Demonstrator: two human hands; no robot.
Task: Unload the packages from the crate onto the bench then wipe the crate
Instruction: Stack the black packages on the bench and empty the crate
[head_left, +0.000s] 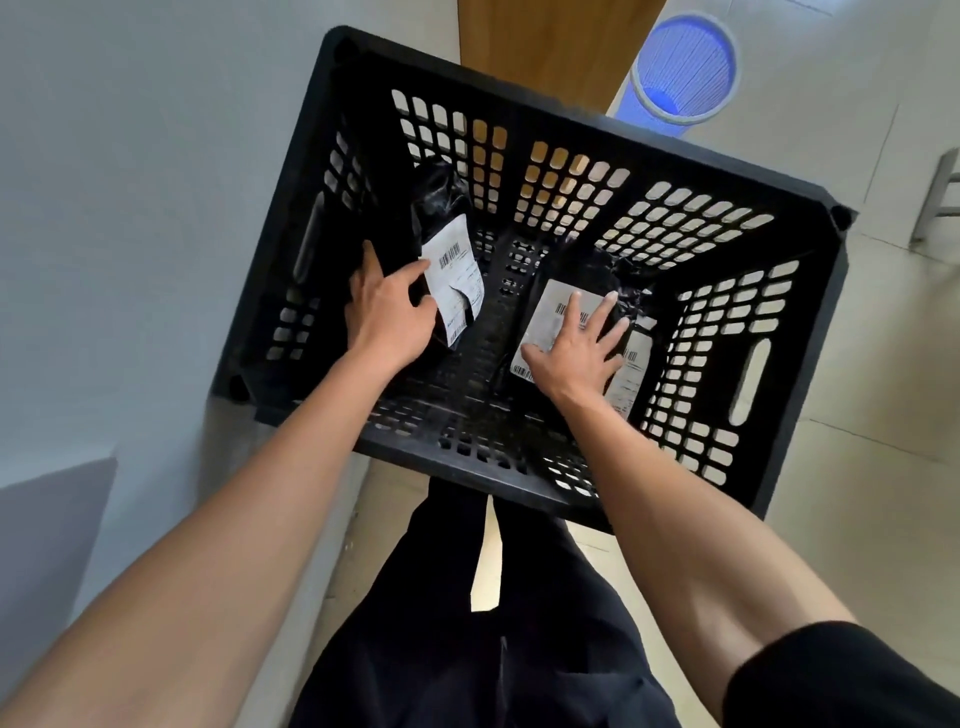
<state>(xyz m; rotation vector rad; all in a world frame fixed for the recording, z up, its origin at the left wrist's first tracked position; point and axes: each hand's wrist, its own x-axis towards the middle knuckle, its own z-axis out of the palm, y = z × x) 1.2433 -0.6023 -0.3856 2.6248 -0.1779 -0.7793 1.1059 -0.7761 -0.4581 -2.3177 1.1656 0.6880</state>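
Note:
A black slatted plastic crate (810, 332) stands below me, partly on the pale bench. Inside lean three black bagged packages with white barcode labels. My left hand (387, 312) grips the left package (452, 270), thumb on its label, the bag tilted upright against the crate's left wall. My right hand (576, 348) lies flat with fingers spread on the label of the middle package (550, 312). A third package (634, 374) pokes out beside it on the right, mostly hidden by my right hand and wrist.
The pale grey bench (130, 208) fills the left side. A blue and white wire bin (683, 73) stands on the tiled floor beyond the crate, next to a wooden panel (550, 47). My dark trousers (467, 623) are below the crate.

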